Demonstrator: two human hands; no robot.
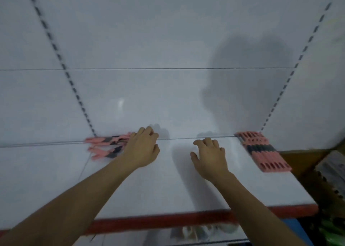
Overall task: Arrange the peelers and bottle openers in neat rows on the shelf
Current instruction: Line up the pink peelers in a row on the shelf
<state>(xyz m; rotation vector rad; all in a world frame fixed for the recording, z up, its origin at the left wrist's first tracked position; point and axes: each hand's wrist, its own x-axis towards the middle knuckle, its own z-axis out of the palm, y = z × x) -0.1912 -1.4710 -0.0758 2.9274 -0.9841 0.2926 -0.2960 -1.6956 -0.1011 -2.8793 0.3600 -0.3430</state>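
A loose heap of pink and dark grey peelers or bottle openers lies at the back left of the white shelf. My left hand rests against the heap's right end, fingers curled over it; whether it grips one is hidden. A tight row of the same pink and grey tools lies side by side at the shelf's right end. My right hand hovers over the bare shelf middle, fingers apart and empty, well left of that row.
The shelf has a red front edge and a white back panel with slotted uprights on both sides. Brown boxes and packaged goods sit to the right. A lower shelf holds blurred items.
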